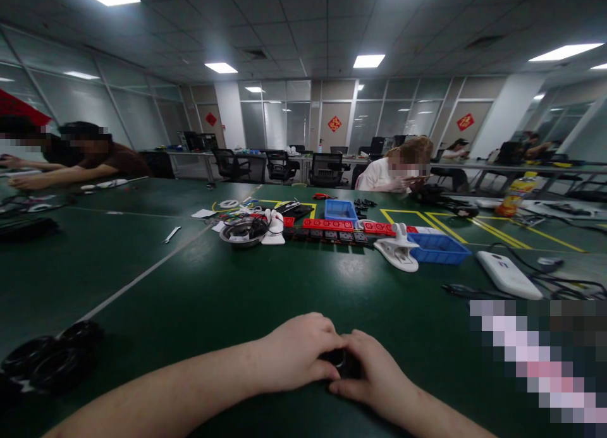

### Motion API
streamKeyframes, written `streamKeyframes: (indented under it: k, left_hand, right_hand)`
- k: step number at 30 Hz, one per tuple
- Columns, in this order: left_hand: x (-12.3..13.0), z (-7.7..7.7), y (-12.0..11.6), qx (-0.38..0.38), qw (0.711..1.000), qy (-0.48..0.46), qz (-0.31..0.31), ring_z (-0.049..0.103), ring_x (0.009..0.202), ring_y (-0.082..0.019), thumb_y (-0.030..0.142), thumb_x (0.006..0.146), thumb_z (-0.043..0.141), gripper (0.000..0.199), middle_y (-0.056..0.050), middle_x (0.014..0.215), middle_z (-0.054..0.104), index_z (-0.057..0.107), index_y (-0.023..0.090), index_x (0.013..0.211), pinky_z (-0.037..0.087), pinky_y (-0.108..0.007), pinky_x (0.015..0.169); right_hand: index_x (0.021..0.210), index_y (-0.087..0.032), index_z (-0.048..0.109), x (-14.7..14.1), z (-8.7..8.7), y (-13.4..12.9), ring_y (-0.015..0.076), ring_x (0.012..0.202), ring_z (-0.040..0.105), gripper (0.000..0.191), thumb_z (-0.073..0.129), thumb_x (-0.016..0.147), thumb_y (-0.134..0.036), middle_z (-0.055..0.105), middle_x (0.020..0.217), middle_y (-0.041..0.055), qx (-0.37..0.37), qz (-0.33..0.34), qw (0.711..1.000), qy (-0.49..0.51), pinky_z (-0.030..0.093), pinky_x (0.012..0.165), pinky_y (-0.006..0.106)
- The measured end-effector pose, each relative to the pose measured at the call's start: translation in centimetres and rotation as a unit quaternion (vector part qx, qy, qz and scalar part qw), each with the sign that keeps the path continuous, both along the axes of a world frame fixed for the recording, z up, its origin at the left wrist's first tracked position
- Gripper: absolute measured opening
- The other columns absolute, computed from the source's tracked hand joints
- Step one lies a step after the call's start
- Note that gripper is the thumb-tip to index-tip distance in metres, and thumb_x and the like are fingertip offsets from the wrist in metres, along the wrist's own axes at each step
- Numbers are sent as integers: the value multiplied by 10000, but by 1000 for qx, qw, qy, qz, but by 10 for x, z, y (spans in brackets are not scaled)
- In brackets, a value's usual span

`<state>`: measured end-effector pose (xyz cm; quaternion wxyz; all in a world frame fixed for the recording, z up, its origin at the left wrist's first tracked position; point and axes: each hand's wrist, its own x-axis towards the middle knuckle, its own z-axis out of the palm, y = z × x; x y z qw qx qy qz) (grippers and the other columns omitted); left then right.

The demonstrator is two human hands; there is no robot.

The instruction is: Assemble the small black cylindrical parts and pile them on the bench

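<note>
My left hand (303, 352) and my right hand (372, 368) meet low in the middle of the view, over the green table (227, 299). Between their fingers is a small dark object (337, 357), mostly covered by the hands. The fingers of both hands curve around it, and their fingertips come close together. What the object is cannot be made out. Beyond the hands lie a red strip (329, 225) with black parts (332, 236) beside it, and a metal bowl (243, 231) filled with cables.
Black coils (61, 359) lie at the lower left, a wrench (171, 234) farther back. Blue bins (439, 248), a white clip stand (399, 249), a white device (508, 275) and a bottle (516, 194) stand to the right. People sit across and at left.
</note>
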<state>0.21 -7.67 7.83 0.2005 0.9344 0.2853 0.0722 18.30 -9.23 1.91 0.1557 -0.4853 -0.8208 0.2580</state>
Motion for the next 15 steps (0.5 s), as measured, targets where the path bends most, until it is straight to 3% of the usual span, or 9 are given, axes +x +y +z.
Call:
streamKeyframes:
  k: [4, 10, 12, 15]
  left_hand:
    - [7, -3, -7, 29, 997, 30, 66, 528, 841, -208, 322, 740, 663, 286, -40, 879, 578, 595, 178, 977, 444, -300, 713]
    - [17, -20, -9, 98, 984, 44, 139, 510, 805, -233, 523, 674, 658, 429, -57, 838, 557, 574, 132, 830, 447, -361, 704]
    - [17, -25, -8, 106, 982, 44, 148, 507, 801, -239, 581, 657, 637, 478, -59, 826, 553, 563, 133, 808, 440, -378, 717]
    - [10, -28, 0, 88, 988, -15, 123, 505, 865, -247, 680, 619, 590, 606, -70, 932, 552, 550, 149, 909, 417, -397, 799]
  right_hand:
    - [830, -157, 602, -7, -4, -3, 202, 753, 512, 324, 729, 565, -294, 586, 796, 41, 16, -56, 998, -23, 375, 671, 294]
    - [762, -151, 548, -12, -5, -5, 201, 722, 510, 277, 695, 546, -242, 574, 754, 46, 45, -80, 993, -71, 376, 647, 292]
    - [769, -155, 546, -11, -4, -6, 209, 729, 514, 286, 699, 572, -295, 580, 761, 49, 50, -75, 993, -75, 379, 656, 302]
    - [857, -151, 553, -8, -4, -7, 231, 760, 524, 481, 736, 543, -466, 590, 827, 66, 49, -63, 996, -45, 391, 676, 326]
